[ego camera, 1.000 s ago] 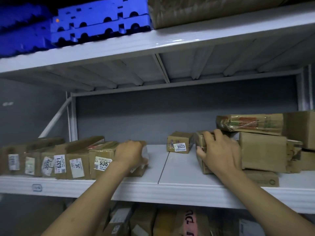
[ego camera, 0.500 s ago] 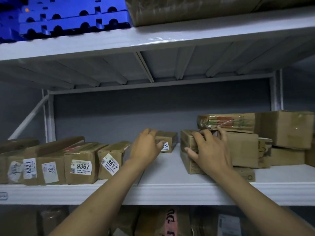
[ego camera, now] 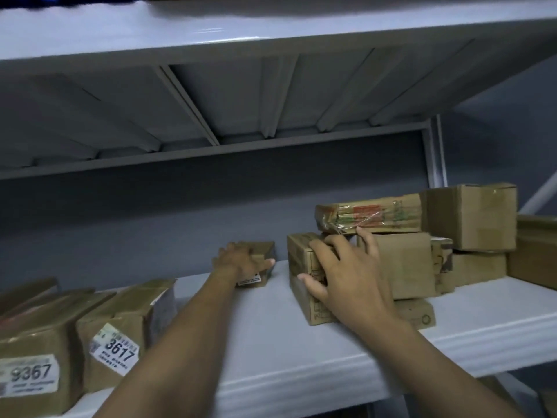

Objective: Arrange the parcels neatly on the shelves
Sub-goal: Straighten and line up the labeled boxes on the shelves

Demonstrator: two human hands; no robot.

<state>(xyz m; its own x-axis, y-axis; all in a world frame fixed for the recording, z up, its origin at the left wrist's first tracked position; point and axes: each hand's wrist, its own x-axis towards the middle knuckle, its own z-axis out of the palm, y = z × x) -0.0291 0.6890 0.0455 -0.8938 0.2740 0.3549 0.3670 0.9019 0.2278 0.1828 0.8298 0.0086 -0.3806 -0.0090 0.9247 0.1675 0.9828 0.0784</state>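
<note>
Small labelled parcel point(ego camera: 266, 251) at rear of middle shelf point(ego camera: 271, 336), gripped by left hand point(ego camera: 241, 262), fingers curled over top. Judged light, stiff cardboard; best held across opposite side faces. Right hand point(ego camera: 349, 285) clasping upright carton point(ego camera: 301, 257), fingers spread over top edge.

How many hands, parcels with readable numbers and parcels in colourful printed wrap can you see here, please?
Hands: 2 (left hand on the small parcel, right hand on the upright parcel)
Parcels with readable numbers: 2 (parcel 9367, parcel 3617)
Parcels in colourful printed wrap: 1 (printed-wrap parcel)
Total: 5
</note>
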